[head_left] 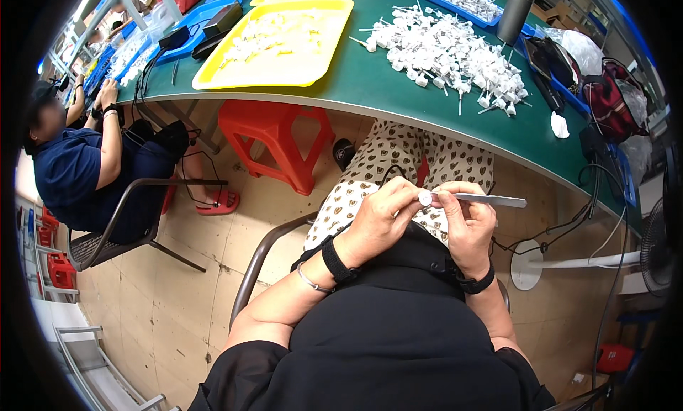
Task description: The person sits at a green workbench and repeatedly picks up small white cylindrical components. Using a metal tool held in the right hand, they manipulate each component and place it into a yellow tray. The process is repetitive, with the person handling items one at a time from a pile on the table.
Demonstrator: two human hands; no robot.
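Left hand (386,213) pinching small white part (425,197) above lap (331,210), fingers closed; right hand (467,229) gripping metal tweezers (498,200) just beside it. Piece seemingly being mid-work; white pieces (448,48) lying heaped on worktop (377,96), more lying in yellow tray (329,64); which are finished, cannot tell.

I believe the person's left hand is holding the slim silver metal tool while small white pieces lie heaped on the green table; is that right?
Not quite: the head view shows the right hand holding the slim silver metal tool, while small white pieces lie heaped on the green table.
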